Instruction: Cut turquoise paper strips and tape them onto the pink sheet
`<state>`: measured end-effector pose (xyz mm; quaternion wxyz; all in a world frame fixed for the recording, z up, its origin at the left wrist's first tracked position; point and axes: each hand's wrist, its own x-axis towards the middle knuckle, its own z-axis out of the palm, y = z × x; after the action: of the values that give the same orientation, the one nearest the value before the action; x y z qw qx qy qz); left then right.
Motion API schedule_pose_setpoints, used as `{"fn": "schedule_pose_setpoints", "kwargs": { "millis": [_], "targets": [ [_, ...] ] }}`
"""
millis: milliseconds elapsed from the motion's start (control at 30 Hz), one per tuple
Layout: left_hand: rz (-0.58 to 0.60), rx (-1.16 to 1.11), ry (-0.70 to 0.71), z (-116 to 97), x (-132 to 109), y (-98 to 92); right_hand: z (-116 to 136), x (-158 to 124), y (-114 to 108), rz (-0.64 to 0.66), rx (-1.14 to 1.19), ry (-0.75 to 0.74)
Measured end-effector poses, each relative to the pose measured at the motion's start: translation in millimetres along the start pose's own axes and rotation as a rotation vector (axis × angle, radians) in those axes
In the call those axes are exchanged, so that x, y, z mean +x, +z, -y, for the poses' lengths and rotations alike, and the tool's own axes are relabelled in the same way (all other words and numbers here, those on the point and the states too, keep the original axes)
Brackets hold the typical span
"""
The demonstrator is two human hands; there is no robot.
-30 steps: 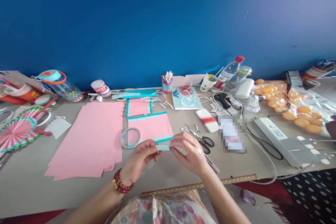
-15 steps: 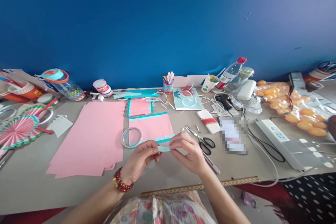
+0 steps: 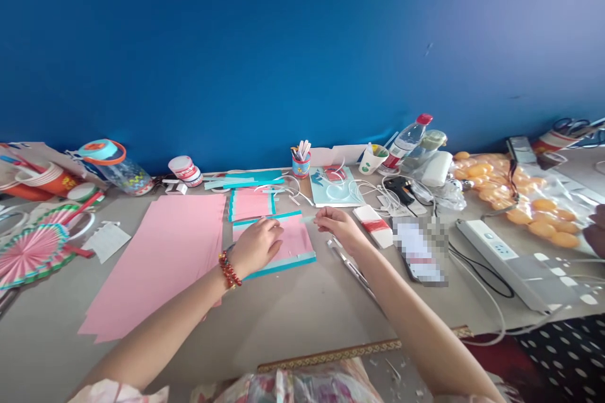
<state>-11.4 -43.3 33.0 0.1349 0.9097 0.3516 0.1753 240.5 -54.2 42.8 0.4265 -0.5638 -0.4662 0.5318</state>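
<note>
A pale, see-through strip of tape (image 3: 307, 219) stretches between my hands above the far edge of a pink sheet (image 3: 295, 236) with blue borders. My right hand (image 3: 338, 227) pinches the strip's right end, just beyond the sheet's right side. My left hand (image 3: 258, 242), with a red bead bracelet, hovers over or rests on the sheet's left part. Its curled fingers are at the strip's other end, and their grip is partly hidden. Beneath this hand, the tape roll is almost wholly covered. Scissors (image 3: 347, 261) lie under my right forearm, their handles hidden.
Large pink sheets (image 3: 161, 258) are stacked at left, beside paper fans (image 3: 33, 245). Smaller pink pieces (image 3: 253, 203) lie behind the bordered sheet. At right are a white and red box (image 3: 373, 225), a phone (image 3: 418, 252), a glue gun (image 3: 399, 189) and a power strip (image 3: 501, 258).
Both hands have moved forward and apart, from in front of the bordered sheet to its far edge, carrying the strip. My left hand now covers the tape roll; my right forearm covers the scissor handles.
</note>
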Motion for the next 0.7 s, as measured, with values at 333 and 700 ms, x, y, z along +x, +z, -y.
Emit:
{"fn": "schedule_pose_setpoints", "kwargs": {
  "millis": [333, 700],
  "targets": [
    [-0.06, 0.061, 0.049, 26.0, 21.4, 32.5, -24.4, 52.7, 30.6, -0.105, -0.245, 0.017],
    [-0.091, -0.017, 0.054, 40.5, 21.7, 42.5, -36.5, 65.3, 32.2, -0.153, -0.474, 0.028]
  ]
}}
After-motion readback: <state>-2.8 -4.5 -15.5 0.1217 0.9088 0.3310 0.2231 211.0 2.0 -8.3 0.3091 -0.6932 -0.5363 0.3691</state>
